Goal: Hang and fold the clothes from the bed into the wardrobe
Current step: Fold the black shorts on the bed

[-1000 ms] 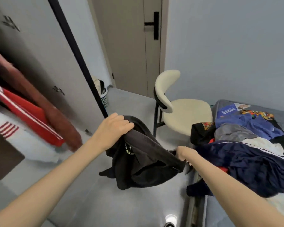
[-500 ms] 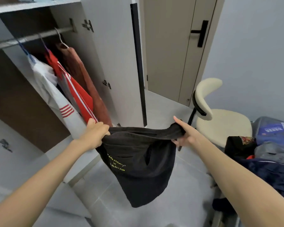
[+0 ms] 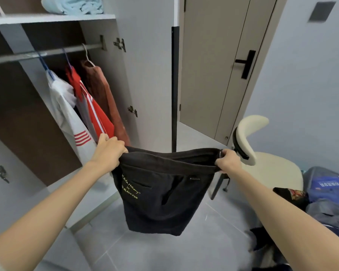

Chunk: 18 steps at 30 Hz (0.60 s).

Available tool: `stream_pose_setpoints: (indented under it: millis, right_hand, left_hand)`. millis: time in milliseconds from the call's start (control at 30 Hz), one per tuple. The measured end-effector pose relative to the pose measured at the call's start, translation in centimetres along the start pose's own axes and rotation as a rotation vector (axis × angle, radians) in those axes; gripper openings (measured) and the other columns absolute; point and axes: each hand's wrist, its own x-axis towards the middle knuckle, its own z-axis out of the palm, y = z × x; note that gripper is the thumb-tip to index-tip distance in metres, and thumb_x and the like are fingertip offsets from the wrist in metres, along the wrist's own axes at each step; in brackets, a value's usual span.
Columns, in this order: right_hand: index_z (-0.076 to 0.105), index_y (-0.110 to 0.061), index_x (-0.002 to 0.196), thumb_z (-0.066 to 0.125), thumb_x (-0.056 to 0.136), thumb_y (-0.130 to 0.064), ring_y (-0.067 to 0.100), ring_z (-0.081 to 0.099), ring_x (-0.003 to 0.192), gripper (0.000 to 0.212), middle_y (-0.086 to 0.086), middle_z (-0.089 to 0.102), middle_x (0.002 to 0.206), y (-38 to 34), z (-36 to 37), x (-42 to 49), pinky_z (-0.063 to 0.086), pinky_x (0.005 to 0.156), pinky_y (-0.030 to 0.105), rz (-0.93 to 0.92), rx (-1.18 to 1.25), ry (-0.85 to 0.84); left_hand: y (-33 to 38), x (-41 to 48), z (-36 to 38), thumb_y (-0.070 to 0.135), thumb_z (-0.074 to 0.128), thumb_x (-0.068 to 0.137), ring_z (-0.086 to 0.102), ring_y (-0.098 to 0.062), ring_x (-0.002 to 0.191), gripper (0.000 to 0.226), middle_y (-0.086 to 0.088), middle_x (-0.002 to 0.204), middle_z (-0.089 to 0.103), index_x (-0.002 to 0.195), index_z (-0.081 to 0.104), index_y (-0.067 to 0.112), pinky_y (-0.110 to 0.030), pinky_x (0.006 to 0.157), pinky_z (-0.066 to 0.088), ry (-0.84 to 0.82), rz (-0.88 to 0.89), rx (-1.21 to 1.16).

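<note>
The black shorts, a bunched lump a second ago when they were just clear of the bed's pile, now hang spread out, their waistband pulled taut between the two hands. The left hand has its fingers curled over one end of the band and the right hand pinches the other end in a closed fist, so the garment drops below both hands in a flat, roughly square sheet above the tiled floor. The person has also turned to face the open wardrobe. To my eye this means the picking-up is done and the shorts are being sized up for folding or hanging. The cloth looks like thick, soft, matt jersey with a ribbed elastic band, slit pockets and small yellow lettering below the left hand. Just beyond the left hand hang a white garment, a red one with white stripes and a plush brown one, all on thin hangers from the metal rail above. Beyond the right hand stands a smooth cream chair with a curved back, and behind that hand's forearm lies the rumpled pile of clothes left on the bed.
</note>
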Motion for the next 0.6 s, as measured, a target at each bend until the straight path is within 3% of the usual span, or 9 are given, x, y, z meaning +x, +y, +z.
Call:
stream_pose_setpoints:
  millis: [67, 167, 267, 333, 433, 533, 600]
  right_hand:
    - [0.04, -0.02, 0.07, 0.052, 0.075, 0.004, 0.029, 0.051, 0.074, 0.028, 0.008, 0.053, 0.08, 0.0, -0.1, -0.1, 0.041, 0.062, 0.032, -0.187, -0.252, 0.129]
    - [0.04, -0.017, 0.08, 0.047, 0.077, 0.006, 0.03, 0.046, 0.076, 0.025, 0.007, 0.047, 0.085, -1.2, 0.0, -0.2, 0.032, 0.062, 0.032, -0.374, -0.281, 0.242]
    - [0.036, -0.017, 0.075, 0.04, 0.071, 0.011, 0.027, 0.04, 0.073, 0.028, 0.005, 0.045, 0.076, -4.0, -0.6, -0.1, 0.025, 0.059, 0.033, -0.43, -0.086, 0.178]
    - [0.035, -0.017, 0.074, 0.036, 0.068, 0.012, 0.023, 0.036, 0.068, 0.029, 0.0, 0.042, 0.068, -6.1, -1.2, -0.3, 0.027, 0.059, 0.032, -0.425, 0.071, 0.134]
    - [0.039, -0.017, 0.081, 0.033, 0.072, 0.009, 0.018, 0.038, 0.066, 0.028, -0.003, 0.046, 0.074, -8.6, -1.8, -0.8, 0.032, 0.059, 0.031, -0.389, 0.236, 0.1]
    - [0.041, -0.021, 0.079, 0.035, 0.078, 0.008, 0.012, 0.041, 0.064, 0.03, -0.003, 0.048, 0.079, -10.3, -1.8, -1.3, 0.036, 0.051, 0.023, -0.416, 0.322, 0.0]
    - [0.042, -0.02, 0.078, 0.038, 0.082, 0.007, 0.011, 0.04, 0.064, 0.028, -0.005, 0.047, 0.077, -10.9, -1.4, -1.6, 0.034, 0.053, 0.021, -0.438, 0.347, -0.049]
  left_hand:
    - [-0.1, 0.4, 0.0, -0.002, 0.054, 0.076, 0.054, -0.018, 0.093, 0.03, 0.011, 0.077, 0.053, 0.071, 0.052, 0.028, -0.033, 0.074, 0.017, -0.023, -0.032, 0.0]
    - [-0.3, 0.5, 0.5, 0.016, 0.064, 0.081, 0.057, -0.019, 0.104, 0.02, 0.006, 0.104, 0.064, 0.097, 0.06, 0.028, -0.032, 0.084, 0.031, -0.215, -0.028, -0.046]
    - [0.3, 0.4, 1.8, 0.03, 0.075, 0.078, 0.054, -0.023, 0.113, 0.059, -0.002, 0.123, 0.053, 0.129, 0.047, 0.025, -0.031, 0.091, 0.043, -0.454, -0.053, -0.18]
    - [0.7, 0.6, 2.7, 0.037, 0.078, 0.075, 0.052, -0.024, 0.114, 0.071, -0.002, 0.124, 0.048, 0.135, 0.043, 0.025, -0.032, 0.093, 0.046, -0.556, -0.047, -0.233]
    - [1.2, 1.2, 3.9, 0.05, 0.077, 0.072, 0.045, -0.024, 0.122, 0.087, -0.002, 0.132, 0.04, 0.144, 0.034, 0.025, -0.033, 0.102, 0.041, -0.717, -0.001, -0.418]
    - [3.5, 2.3, 3.3, 0.066, 0.068, 0.071, 0.036, -0.022, 0.135, 0.101, -0.007, 0.149, 0.032, 0.15, 0.023, 0.023, -0.031, 0.11, 0.031, -0.582, 0.028, -0.765]
    - [6.9, 3.3, 1.9, 0.079, 0.061, 0.063, 0.039, -0.016, 0.134, 0.11, -0.001, 0.15, 0.035, 0.15, 0.022, 0.025, -0.028, 0.11, 0.032, -0.459, 0.039, -1.008]
